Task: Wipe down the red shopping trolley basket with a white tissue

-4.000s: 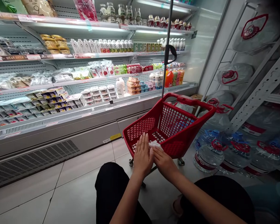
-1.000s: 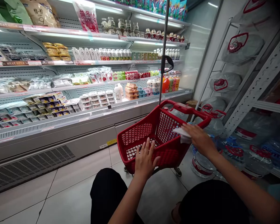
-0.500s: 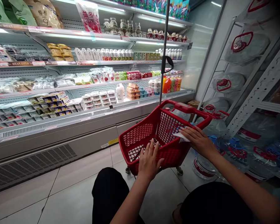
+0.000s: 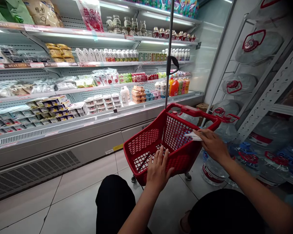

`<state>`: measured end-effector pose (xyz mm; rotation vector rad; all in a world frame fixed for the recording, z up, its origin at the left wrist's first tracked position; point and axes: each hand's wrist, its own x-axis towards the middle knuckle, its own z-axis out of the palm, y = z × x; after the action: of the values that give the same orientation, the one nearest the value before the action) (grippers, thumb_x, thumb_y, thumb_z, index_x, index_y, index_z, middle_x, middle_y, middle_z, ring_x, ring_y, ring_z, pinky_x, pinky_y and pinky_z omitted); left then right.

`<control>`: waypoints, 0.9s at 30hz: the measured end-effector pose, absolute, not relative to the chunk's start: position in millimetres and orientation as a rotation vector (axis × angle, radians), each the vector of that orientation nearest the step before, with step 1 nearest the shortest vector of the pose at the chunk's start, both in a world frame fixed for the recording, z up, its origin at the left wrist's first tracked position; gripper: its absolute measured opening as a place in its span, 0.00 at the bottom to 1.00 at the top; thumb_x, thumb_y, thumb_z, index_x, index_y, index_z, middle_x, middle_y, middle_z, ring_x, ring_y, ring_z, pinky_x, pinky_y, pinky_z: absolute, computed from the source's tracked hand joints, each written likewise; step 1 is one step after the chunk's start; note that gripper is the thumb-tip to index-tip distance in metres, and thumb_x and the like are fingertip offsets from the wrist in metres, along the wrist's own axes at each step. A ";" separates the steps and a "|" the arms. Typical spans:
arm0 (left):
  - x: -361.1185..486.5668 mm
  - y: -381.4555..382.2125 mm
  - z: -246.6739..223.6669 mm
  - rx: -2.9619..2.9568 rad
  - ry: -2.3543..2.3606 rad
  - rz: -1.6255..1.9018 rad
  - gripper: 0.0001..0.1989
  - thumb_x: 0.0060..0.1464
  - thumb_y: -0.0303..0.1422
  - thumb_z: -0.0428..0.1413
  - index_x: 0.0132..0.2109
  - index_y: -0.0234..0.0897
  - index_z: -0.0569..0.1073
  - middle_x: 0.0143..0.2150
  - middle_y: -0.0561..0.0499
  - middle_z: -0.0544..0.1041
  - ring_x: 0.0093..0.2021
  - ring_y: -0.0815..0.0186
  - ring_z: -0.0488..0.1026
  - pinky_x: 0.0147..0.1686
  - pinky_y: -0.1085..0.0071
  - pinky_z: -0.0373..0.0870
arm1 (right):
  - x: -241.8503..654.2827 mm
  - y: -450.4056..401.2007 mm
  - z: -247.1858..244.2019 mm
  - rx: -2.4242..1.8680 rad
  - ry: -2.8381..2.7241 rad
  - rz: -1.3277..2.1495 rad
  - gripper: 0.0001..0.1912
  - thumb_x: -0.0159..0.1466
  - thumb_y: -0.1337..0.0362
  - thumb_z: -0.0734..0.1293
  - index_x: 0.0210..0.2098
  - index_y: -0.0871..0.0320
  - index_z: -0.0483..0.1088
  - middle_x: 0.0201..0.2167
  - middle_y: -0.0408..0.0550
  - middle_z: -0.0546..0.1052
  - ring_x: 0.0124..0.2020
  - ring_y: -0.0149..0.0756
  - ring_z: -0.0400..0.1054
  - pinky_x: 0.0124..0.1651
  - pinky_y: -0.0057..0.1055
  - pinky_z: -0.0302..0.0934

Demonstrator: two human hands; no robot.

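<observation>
A red shopping cart point(image 4: 146, 139) with perforated sides stands in front of me, its basket showing no goods inside. My left hand point(image 4: 158, 169) rests on the near rim of the basket, fingers spread and holding nothing. My right hand point(image 4: 212, 143) is at the upper right side of the cart, its fingers closed on a white cloth point(image 4: 193, 136) that lies against the red rim. A grey pole point(image 4: 170, 39) with a black hook rises from behind the basket.
An open refrigerated shelf point(image 4: 92, 123) with bottles, cups and packs runs along the left and back. Large water bottles point(image 4: 213, 170) stand on the floor at the right, beside a white metal rack point(image 4: 271, 91). My knees are at the bottom.
My right hand has moved slightly up and to the right along the rim with the cloth. My left hand has shifted a little to the right, still on the near rim.
</observation>
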<state>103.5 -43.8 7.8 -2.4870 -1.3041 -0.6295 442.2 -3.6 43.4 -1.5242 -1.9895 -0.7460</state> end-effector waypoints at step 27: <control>97.3 -38.8 9.5 -2.506 -1.345 -0.635 0.41 0.69 0.43 0.52 0.78 0.37 0.40 0.78 0.40 0.48 0.75 0.53 0.54 0.68 0.49 0.63 | 405.4 -17.5 9.2 -1.187 -2.188 -0.643 0.40 0.68 0.78 0.53 0.76 0.49 0.47 0.71 0.46 0.65 0.70 0.38 0.61 0.72 0.47 0.58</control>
<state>97.3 -38.8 9.5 -2.5061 -1.3446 -0.6353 405.4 -17.5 9.2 -1.1873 -2.1877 -0.6428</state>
